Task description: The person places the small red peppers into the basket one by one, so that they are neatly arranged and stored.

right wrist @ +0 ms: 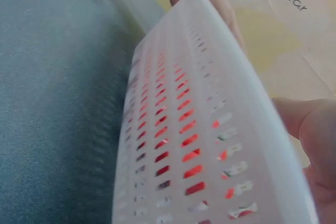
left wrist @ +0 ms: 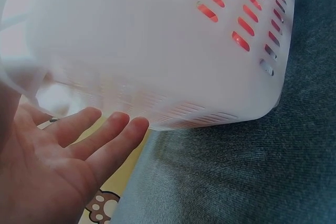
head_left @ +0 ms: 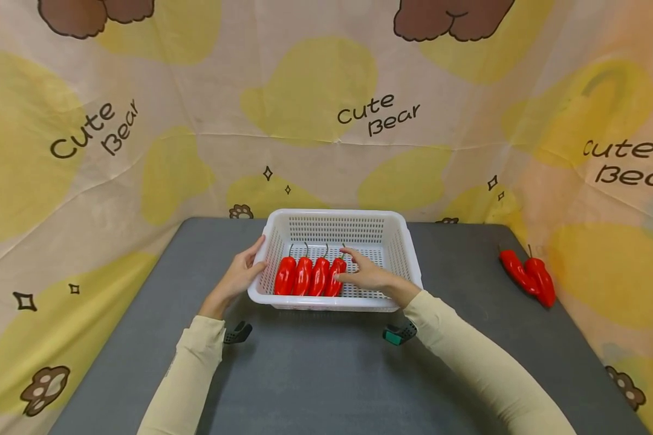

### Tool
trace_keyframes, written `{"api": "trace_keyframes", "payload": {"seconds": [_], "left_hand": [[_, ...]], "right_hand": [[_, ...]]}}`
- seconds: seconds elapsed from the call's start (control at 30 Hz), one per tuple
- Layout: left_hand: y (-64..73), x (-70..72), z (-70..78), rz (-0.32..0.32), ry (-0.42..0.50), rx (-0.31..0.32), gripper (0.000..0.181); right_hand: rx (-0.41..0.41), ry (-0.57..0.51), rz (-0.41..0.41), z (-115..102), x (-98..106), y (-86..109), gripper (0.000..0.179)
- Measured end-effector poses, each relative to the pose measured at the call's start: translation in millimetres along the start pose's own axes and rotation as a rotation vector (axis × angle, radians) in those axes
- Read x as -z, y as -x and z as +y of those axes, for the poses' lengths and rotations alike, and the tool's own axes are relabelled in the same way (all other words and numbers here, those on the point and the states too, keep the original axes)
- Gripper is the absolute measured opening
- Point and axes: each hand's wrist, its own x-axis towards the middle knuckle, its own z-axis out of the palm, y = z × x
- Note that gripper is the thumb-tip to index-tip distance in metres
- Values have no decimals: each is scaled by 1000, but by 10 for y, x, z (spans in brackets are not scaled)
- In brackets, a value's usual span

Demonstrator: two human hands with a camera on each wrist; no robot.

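Note:
A white perforated plastic basket [head_left: 332,303] stands on the dark grey table. Inside, several red chili peppers [head_left: 302,277] lie in a row at the left, stems toward the back. My left hand [head_left: 238,277] holds the basket's left rim, thumb over the edge; its fingers [left wrist: 113,140] extend along the outer wall in the left wrist view. Reaching over the front rim, my right hand [head_left: 372,276] is at the rightmost pepper [head_left: 335,284] of the row, thumb and forefinger spread apart over it. In the right wrist view the basket wall [right wrist: 173,119] hides most of that hand.
Two more red peppers [head_left: 539,281] lie together near the table's right edge. A printed cloth [head_left: 315,90] hangs behind the table and along both sides. Dark bands [head_left: 238,333] show at both wrists.

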Motion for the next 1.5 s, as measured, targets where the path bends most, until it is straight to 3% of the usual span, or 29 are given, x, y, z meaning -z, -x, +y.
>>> {"api": "trace_keyframes", "payload": {"seconds": [0.73, 1.03, 1.5], "left_hand": [[-2, -9, -14, -7, 50, 14, 69], [-12, -3, -33, -4, 37, -4, 69], [-13, -11, -26, 3, 21, -10, 69]], "right_hand": [[55, -65, -33, -28, 452, 299, 69], [114, -37, -5, 11, 637, 432, 60], [165, -13, 35, 149, 954, 652, 60]]}}
